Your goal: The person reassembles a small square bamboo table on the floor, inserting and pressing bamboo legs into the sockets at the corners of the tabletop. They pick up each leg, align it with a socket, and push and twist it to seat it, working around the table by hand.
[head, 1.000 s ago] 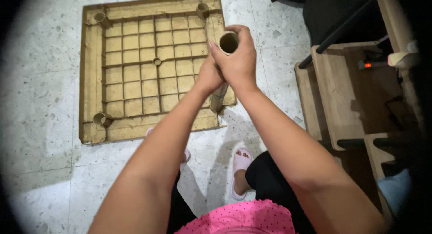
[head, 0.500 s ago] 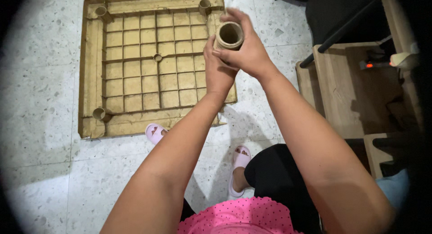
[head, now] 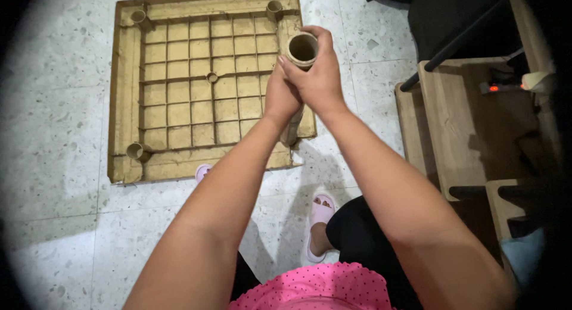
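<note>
Hands [head: 304,83] around tube [head: 302,48] above grid panel [head: 179,101]

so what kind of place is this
Probably a room at home: speckled tile floor, wooden furniture at the right, slippers on the feet. Both hands hold a tube over an upturned tabletop.

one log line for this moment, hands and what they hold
left hand: on tan tube, lower | right hand: wrapped round tube top | tube: upright, over near-right corner of ribbed square panel on floor

Both hands [head: 304,86] now stand more upright on the tan tube [head: 302,48]; its open mouth faces the camera more squarely.
</note>
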Demonstrator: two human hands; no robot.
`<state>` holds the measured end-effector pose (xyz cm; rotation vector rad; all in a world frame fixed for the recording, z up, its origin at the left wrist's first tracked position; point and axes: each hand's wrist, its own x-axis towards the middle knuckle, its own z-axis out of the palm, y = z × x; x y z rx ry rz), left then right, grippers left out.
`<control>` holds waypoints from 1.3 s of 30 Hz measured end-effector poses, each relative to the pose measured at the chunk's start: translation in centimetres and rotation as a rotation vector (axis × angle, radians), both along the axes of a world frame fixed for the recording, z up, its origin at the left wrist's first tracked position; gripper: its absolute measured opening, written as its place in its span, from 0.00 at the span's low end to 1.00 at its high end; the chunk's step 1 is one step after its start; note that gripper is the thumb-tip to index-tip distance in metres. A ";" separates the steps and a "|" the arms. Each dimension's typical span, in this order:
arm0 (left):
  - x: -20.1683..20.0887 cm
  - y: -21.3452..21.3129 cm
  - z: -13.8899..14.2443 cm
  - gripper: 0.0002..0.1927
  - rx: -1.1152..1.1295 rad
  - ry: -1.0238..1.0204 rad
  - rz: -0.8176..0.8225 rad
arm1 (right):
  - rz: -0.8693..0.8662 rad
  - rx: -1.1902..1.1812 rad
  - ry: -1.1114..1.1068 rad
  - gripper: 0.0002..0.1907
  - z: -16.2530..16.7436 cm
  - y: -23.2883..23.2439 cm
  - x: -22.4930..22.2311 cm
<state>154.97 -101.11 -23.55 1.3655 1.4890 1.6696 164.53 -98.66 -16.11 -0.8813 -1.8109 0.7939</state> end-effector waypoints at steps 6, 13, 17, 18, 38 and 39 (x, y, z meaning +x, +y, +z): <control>-2.1 0.5 0.1 0.17 -0.093 0.143 -0.134 | -0.167 0.020 0.056 0.34 -1.1 -1.4 -1.6; 0.8 -1.0 1.4 0.36 -0.113 0.034 0.070 | 0.099 -0.050 -0.007 0.47 -0.1 0.3 1.3; 2.6 -1.2 1.7 0.37 -0.047 0.012 0.186 | 0.243 -0.093 -0.013 0.52 0.5 2.0 2.0; 2.9 -1.0 1.7 0.41 -0.077 0.007 0.260 | 0.279 -0.082 -0.009 0.50 0.6 2.3 1.9; -1.2 0.0 -0.2 0.19 -0.096 0.122 -0.017 | -0.105 -0.112 0.076 0.27 0.5 -1.3 -1.4; -1.9 0.0 -0.4 0.20 -0.103 0.107 -0.072 | -0.147 -0.081 0.083 0.27 0.3 -1.7 -1.9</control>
